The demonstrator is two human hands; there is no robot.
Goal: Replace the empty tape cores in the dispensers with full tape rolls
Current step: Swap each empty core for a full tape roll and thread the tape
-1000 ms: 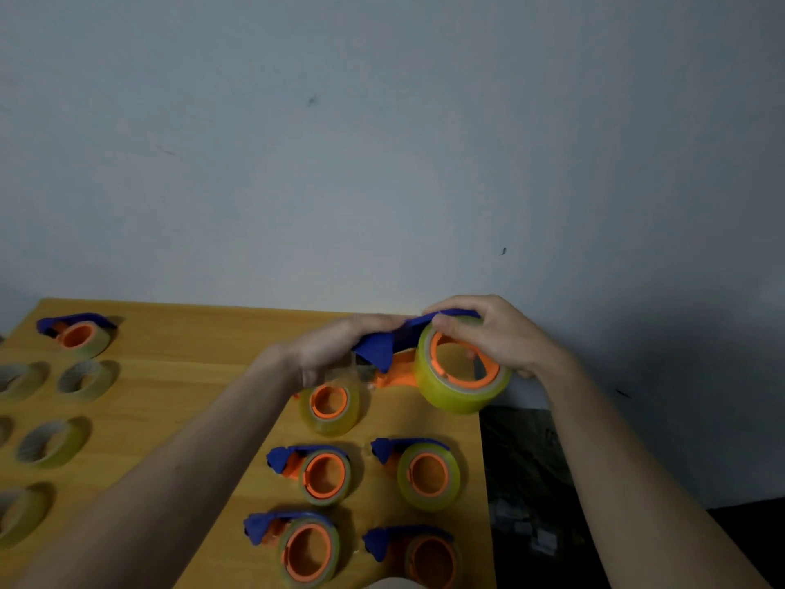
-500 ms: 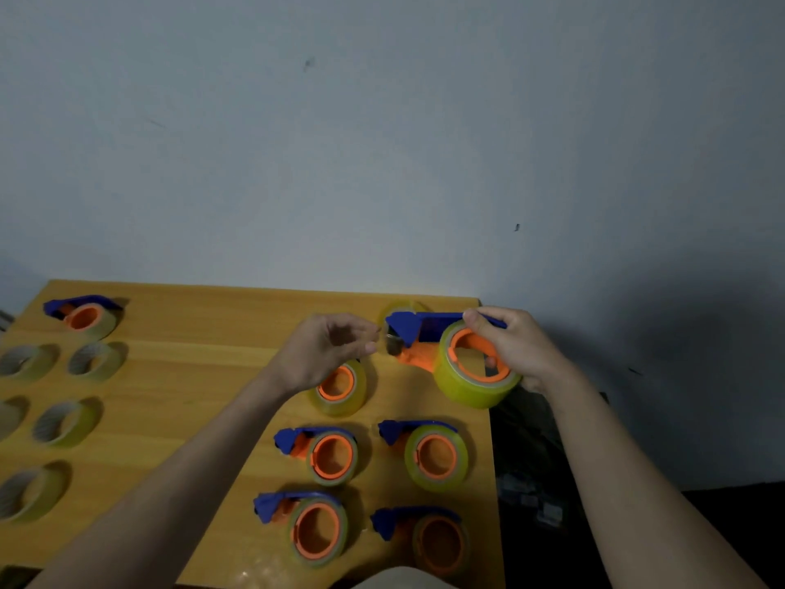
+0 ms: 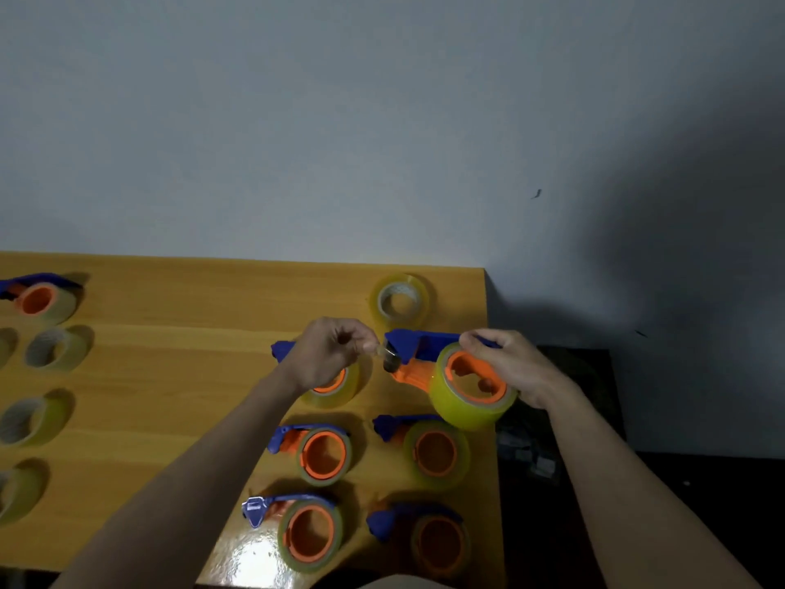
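Observation:
My right hand (image 3: 516,365) grips a blue and orange tape dispenser (image 3: 418,354) loaded with a full yellow tape roll (image 3: 469,408), held above the wooden table (image 3: 191,316) near its right edge. My left hand (image 3: 329,352) pinches the clear free end of the tape (image 3: 379,348) at the dispenser's blue nose. A loose yellow tape roll (image 3: 401,301) lies flat on the table just behind the hands. Another dispenser (image 3: 335,386) sits partly hidden under my left hand.
Several loaded dispensers (image 3: 320,454) stand in rows at the front right. Several near-empty tape cores (image 3: 53,348) lie along the left side, and one more dispenser (image 3: 40,297) at the back left. A dark surface (image 3: 573,418) lies beyond the table's right edge.
My left hand let go of the dispenser's blue nose and now pinches the tape end. The camera tilted so the loose roll behind the hands came into view.

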